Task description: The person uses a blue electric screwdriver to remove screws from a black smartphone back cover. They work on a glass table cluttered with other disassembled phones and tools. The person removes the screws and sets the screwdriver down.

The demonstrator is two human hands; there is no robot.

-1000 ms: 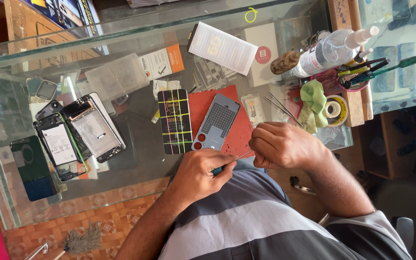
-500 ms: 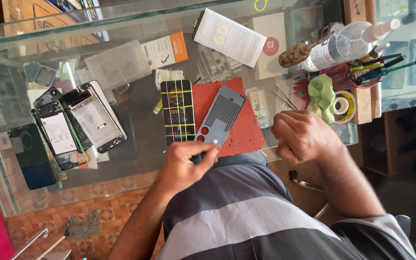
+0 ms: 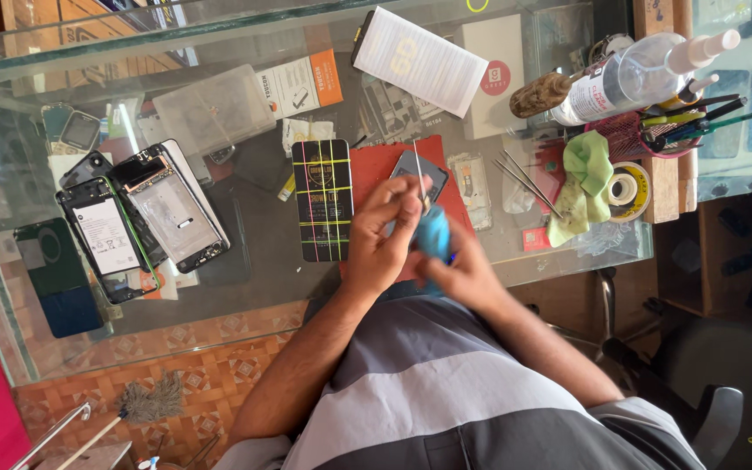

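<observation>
My left hand [image 3: 380,244] and my right hand [image 3: 467,274] meet over a red mat [image 3: 369,165] on the glass counter. The left hand's fingers pinch a thin metal tool [image 3: 416,170] that points up over a grey opened phone [image 3: 433,167] lying on the mat. The right hand grips a blue object [image 3: 433,237] just below the left fingertips; what it is I cannot tell. Both hands hide most of the phone. A black card with yellow and pink grid lines [image 3: 322,200] lies just left of the mat.
Two opened phones [image 3: 167,213] and a dark blue phone [image 3: 54,278] lie at the left. At the right are tweezers [image 3: 524,178], a green cloth [image 3: 580,178], a tape roll [image 3: 630,187], a spray bottle [image 3: 628,74] and a pink tool basket [image 3: 624,132]. A white box [image 3: 419,57] lies behind.
Both hands have come together over the phone on the red mat. The left hand moved right and up, the right hand moved left, and a blue object now shows between them.
</observation>
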